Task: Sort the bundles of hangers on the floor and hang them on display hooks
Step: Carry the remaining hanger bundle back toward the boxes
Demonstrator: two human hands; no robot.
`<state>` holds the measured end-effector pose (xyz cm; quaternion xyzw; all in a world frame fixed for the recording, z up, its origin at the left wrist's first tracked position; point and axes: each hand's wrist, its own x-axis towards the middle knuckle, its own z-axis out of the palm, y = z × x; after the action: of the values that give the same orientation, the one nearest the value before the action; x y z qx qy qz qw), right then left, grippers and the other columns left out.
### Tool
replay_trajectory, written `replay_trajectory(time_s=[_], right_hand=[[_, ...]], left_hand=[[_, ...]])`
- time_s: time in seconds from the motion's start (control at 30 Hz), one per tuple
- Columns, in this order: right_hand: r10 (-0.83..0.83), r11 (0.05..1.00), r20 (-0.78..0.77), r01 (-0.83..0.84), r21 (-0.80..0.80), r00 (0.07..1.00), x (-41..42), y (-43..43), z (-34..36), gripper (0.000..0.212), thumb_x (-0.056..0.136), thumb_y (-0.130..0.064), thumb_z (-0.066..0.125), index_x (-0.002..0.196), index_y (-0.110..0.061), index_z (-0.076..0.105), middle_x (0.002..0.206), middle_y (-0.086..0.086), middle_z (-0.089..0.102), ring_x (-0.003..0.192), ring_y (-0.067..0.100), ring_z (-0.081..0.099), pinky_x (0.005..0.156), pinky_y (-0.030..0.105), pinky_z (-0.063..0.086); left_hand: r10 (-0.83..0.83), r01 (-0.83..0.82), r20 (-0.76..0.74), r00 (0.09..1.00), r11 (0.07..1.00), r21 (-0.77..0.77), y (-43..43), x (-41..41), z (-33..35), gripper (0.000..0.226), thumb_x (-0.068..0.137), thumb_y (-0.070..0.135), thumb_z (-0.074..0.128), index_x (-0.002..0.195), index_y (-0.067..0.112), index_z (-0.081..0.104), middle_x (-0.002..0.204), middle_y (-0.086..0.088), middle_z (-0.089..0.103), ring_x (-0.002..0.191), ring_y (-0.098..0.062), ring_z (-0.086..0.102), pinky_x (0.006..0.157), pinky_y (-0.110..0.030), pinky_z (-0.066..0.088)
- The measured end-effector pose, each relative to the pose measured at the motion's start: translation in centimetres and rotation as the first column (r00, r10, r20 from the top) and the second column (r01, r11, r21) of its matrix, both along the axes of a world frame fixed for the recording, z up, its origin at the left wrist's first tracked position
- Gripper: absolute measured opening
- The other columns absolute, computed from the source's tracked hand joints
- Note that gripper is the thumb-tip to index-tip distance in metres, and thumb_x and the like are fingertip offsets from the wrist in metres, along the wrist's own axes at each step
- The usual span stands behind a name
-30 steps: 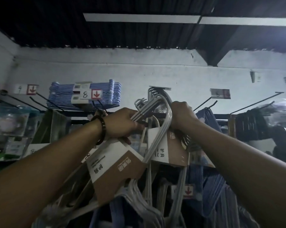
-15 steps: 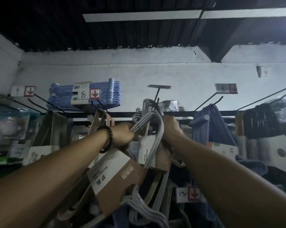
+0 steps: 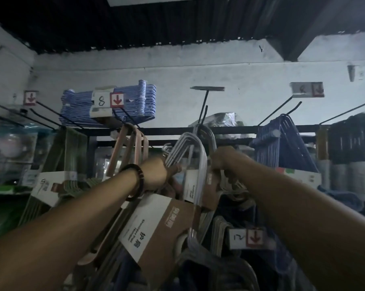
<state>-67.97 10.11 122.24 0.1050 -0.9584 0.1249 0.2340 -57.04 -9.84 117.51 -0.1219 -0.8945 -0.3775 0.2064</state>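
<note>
My left hand (image 3: 159, 172) grips a bundle of white hangers (image 3: 182, 148) just below their hook ends; its brown and white card sleeve (image 3: 156, 225) hangs under my forearm. My right hand (image 3: 223, 159) is closed on a second white bundle (image 3: 200, 164) with its own card sleeve (image 3: 193, 186). Both bundles are raised against a black display hook (image 3: 204, 110) that juts from the rack. Whether the hanger hooks sit over it is hidden behind the hangers.
A pink bundle (image 3: 133, 143) hangs left of my hands and a blue bundle (image 3: 282, 143) to the right. Blue hangers (image 3: 139, 106) lie on the rack top behind tag 8 (image 3: 109, 99). Black hangers (image 3: 353, 139) hang far right. Tag 12 (image 3: 247, 238) sits lower.
Both hands and the white bundles have dropped lower and moved further in toward the rack. The view has tilted down, showing more hanging stock.
</note>
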Motion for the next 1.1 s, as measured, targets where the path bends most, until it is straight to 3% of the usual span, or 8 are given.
replay_trajectory(time_s=[0.2,0.3,0.4,0.53,0.67,0.87,1.0,1.1], right_hand=[[0.096,0.938,-0.295,-0.186,-0.294,0.951,5.7,3.2,2.3,0.037,0.109,-0.035,0.042,0.108,-0.004,0.064,0.073,0.003,0.057,0.066,0.022,0.063,0.051,0.027,0.041],[0.217,0.888,-0.301,-0.316,-0.334,0.928,9.4,3.7,2.5,0.070,0.109,-0.053,0.024,0.103,0.007,0.061,0.072,0.014,0.071,0.059,0.033,0.070,0.061,0.039,0.060],[0.365,0.799,-0.228,-0.429,-0.422,0.903,12.2,3.1,1.2,0.085,0.101,-0.073,0.026,0.102,0.002,0.066,0.074,0.021,0.075,0.059,0.039,0.075,0.061,0.048,0.065],[0.282,0.910,-0.313,-0.356,-0.212,0.907,13.4,1.8,0.1,0.053,0.098,-0.057,0.058,0.094,-0.005,0.066,0.079,0.016,0.073,0.058,0.027,0.074,0.058,0.044,0.065],[0.111,0.978,-0.455,-0.180,-0.110,0.883,13.1,1.5,0.4,0.025,0.098,-0.025,0.059,0.105,-0.002,0.063,0.086,0.006,0.059,0.071,0.019,0.062,0.054,0.028,0.050],[-0.009,0.993,-0.500,-0.053,-0.110,0.866,12.1,1.6,3.2,0.022,0.095,-0.017,0.064,0.112,-0.003,0.063,0.108,0.019,0.066,0.082,0.030,0.056,0.063,0.033,0.045],[-0.040,0.991,-0.503,-0.032,-0.134,0.863,11.2,1.1,4.0,0.027,0.097,-0.021,0.064,0.117,-0.002,0.065,0.112,0.019,0.067,0.089,0.033,0.062,0.068,0.033,0.047],[-0.047,0.988,-0.486,-0.031,-0.153,0.873,9.5,0.6,3.3,0.027,0.097,-0.014,0.061,0.120,0.000,0.063,0.118,0.020,0.065,0.102,0.034,0.066,0.073,0.034,0.051]], left_hand=[[0.093,-0.098,-0.081,0.992,0.993,-0.065,1.3,0.4,1.0,0.048,0.111,0.039,0.041,0.111,-0.002,0.066,0.081,-0.003,0.081,0.078,-0.017,0.077,0.088,-0.040,0.060],[0.119,-0.122,-0.136,0.984,0.992,-0.013,2.4,0.6,1.6,0.042,0.112,0.032,0.037,0.113,0.002,0.067,0.073,0.000,0.078,0.059,-0.001,0.071,0.066,-0.016,0.054],[0.089,-0.070,-0.134,0.987,0.988,0.140,3.6,0.4,2.0,0.028,0.112,0.033,0.041,0.116,0.013,0.061,0.075,-0.006,0.079,0.061,-0.012,0.075,0.065,-0.029,0.058],[0.106,-0.054,-0.193,0.975,0.965,0.257,5.1,0.4,2.7,0.026,0.111,0.032,0.042,0.112,0.014,0.061,0.075,-0.009,0.079,0.066,-0.021,0.078,0.061,-0.031,0.061],[0.091,0.019,-0.285,0.954,0.932,0.362,6.7,1.0,3.2,0.036,0.110,0.027,0.047,0.104,-0.004,0.065,0.075,-0.016,0.076,0.051,-0.024,0.073,0.042,-0.026,0.055],[0.195,-0.156,-0.463,0.865,0.980,0.122,6.3,0.6,4.9,0.045,0.097,0.050,0.058,0.084,0.008,0.067,0.082,-0.010,0.074,0.079,-0.028,0.072,0.057,-0.029,0.047],[0.183,-0.173,-0.550,0.815,0.982,0.071,6.4,0.5,2.8,0.057,0.096,0.048,0.055,0.139,0.013,0.043,0.129,-0.009,0.060,0.111,-0.029,0.064,0.079,-0.037,0.053],[0.160,-0.284,-0.648,0.744,0.955,-0.090,5.9,0.2,-0.5,0.081,0.097,0.049,0.056,0.161,0.026,0.011,0.166,0.000,0.016,0.140,-0.029,0.045,0.106,-0.047,0.049]])
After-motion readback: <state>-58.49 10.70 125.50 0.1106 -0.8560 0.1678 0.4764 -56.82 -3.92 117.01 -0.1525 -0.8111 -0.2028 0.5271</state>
